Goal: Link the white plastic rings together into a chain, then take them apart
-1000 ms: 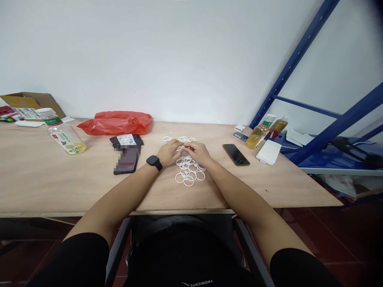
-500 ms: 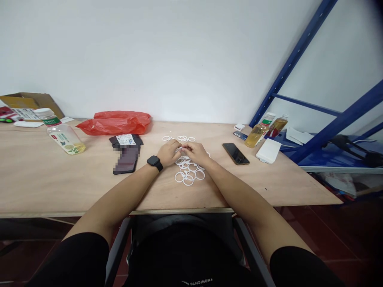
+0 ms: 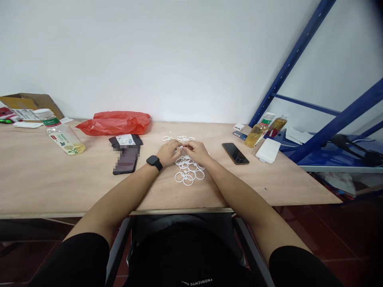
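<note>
My left hand (image 3: 168, 152), with a black watch on its wrist, is closed in a pinch on a small white ring (image 3: 180, 148). My right hand (image 3: 196, 152) pinches the same piece from the other side, and the fingertips of both hands nearly meet. Much of the ring is hidden by the fingers. Just below the hands, several white rings (image 3: 186, 172) lie in a loose, overlapping pile on the wooden table (image 3: 161, 195). Beyond the fingers, more white rings (image 3: 186, 138) lie in small groups.
To the left are a dark phone (image 3: 127, 159), a black packet (image 3: 125, 139), a red plastic bag (image 3: 116, 124) and a bottle (image 3: 64, 137). On the right lie another phone (image 3: 235, 154), a white case (image 3: 268, 150) and a drink bottle (image 3: 257, 133), near a blue metal frame (image 3: 296, 59).
Both hands stay in almost the same place, with only slight finger movement around the ring. The pile of rings looks unchanged.
</note>
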The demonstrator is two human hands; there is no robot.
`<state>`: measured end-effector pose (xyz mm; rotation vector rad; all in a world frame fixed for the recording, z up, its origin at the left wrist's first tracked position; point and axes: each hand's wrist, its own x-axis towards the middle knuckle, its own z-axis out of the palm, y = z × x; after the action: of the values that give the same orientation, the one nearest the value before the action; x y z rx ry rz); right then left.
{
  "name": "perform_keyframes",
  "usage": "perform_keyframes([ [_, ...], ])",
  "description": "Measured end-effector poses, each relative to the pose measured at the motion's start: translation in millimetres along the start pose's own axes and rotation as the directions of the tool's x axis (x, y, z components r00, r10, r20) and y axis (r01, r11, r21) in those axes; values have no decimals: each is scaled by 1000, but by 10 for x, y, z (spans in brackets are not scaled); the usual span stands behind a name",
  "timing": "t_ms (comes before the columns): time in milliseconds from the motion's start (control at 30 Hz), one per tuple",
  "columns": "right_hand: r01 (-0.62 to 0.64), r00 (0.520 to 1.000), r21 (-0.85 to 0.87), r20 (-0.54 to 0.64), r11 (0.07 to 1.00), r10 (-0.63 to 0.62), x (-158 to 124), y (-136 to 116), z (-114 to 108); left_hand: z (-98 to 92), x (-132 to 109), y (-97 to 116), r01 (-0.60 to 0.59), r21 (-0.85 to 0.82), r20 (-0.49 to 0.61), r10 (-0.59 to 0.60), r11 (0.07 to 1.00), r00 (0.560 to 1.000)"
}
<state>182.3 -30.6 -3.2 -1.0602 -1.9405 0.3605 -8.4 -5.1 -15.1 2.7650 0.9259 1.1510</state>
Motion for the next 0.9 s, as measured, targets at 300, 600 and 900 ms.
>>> perform_keyframes([
  [300,-99,987,-51,-132,994,92,27,250,-113,-24,1,53,-4,-56,217,16,998,976],
  [600,-139,975,-88,-185,986,121,42,389,-160,81,-42,-416,222,37,-90,-218,974,972],
  [900,-106,989,-132,-121,986,90,27,308,-130,128,-130,-547,327,226,47,-346,917,937],
])
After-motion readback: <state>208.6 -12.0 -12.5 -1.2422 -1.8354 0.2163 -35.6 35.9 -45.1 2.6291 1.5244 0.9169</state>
